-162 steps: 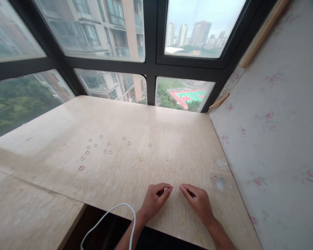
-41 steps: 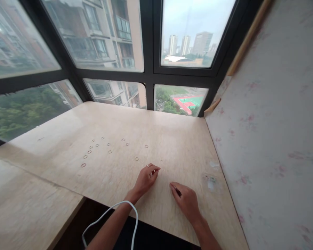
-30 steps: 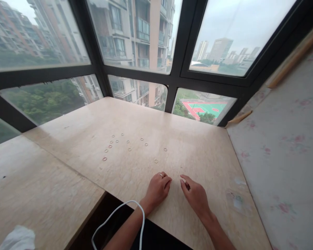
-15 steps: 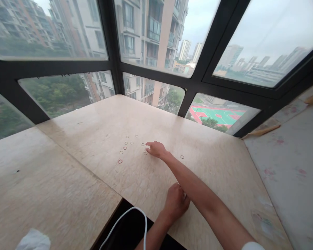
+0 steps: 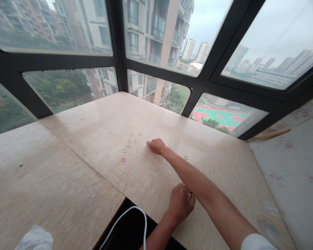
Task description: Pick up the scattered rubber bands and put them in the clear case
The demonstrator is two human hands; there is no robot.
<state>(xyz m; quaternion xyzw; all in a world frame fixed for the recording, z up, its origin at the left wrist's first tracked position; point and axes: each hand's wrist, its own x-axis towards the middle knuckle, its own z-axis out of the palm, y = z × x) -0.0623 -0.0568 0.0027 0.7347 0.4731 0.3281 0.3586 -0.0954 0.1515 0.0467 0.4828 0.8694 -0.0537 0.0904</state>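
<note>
1. Reaching far out and left over the tabletop (image 5: 94,146) with the right hand (image 5: 157,146), arm across the front of the body. Much nearer to the small rings than the left hand (image 5: 179,201).
2. Closed up small, with fingertips bunched low, down by the tabletop. Looks like a pinch, but cannot tell of any ring caught inside.
3. Just beside the right hand, on the side toward the body: one thin ring (image 5: 148,154), flat and close under the fingers. Round, so with no long side to line up.
4. Off to the left of the fingertips: a loose bunch of rings, all flat and apart, with a red ring (image 5: 123,161) closest to the body. To the right of the right hand, past the forearm: a lone ring (image 5: 186,159).
5. Curled near the body, the left hand, partly behind the right forearm. Wears a shiny band (image 5: 183,184) on one finger. Cannot tell of anything held.
6. Hard to see: the spot right under the right fingertips, with maybe a bit of ring peeking out. Blurry too: the clear packet (image 5: 270,225) at the right. Cut off at the bottom: the white cable (image 5: 145,225) and the white cloth (image 5: 35,239).
</note>
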